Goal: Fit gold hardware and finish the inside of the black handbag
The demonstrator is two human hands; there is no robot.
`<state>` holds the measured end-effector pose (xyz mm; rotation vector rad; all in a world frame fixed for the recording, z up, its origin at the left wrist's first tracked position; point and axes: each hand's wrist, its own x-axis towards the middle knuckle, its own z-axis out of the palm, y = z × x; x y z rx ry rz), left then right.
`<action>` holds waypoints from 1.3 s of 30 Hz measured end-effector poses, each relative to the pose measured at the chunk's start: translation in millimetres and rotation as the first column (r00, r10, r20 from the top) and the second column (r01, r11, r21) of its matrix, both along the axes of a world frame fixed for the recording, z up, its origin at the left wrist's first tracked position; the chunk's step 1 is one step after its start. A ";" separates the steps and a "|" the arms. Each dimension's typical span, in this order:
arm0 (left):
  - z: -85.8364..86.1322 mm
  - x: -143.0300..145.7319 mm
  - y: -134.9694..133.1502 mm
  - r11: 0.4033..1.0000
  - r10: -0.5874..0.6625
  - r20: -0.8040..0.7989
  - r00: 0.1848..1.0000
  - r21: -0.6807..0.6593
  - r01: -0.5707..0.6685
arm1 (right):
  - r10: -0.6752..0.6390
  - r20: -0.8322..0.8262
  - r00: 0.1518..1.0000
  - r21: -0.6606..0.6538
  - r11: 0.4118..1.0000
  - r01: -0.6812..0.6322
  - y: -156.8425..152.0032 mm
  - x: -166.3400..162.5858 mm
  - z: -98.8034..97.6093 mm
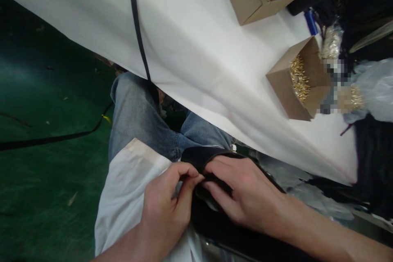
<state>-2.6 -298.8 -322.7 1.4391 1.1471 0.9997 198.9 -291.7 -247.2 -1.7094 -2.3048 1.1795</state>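
Observation:
A black, smooth item [199,156], leather-like with a raised curved flap, lies across my lap; its exact kind does not show. My left hand [168,200] is closed in a pinch, thumb and forefinger tips meeting at the item's edge. Whatever is between those tips is too small to make out. Close by on the right, my right hand [242,188] grips the black item, fingers over the flap and thumb below. The fingertips of both hands nearly touch. Part of the item is hidden under my right hand and forearm.
A white-covered table [190,41] slopes across the view ahead of my knees. On it stand an open cardboard box [282,86] of small gold-coloured metal pieces and another cardboard box [248,0]. Clear plastic bags [377,86] lie at the right. A black strap [138,28] crosses the cloth.

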 end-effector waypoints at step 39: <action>-2.1 -11.0 27.0 0.925 -0.369 0.165 0.915 -0.032 0.379 | -0.068 -0.154 0.986 0.270 0.957 0.109 -13.1 9.9 0.5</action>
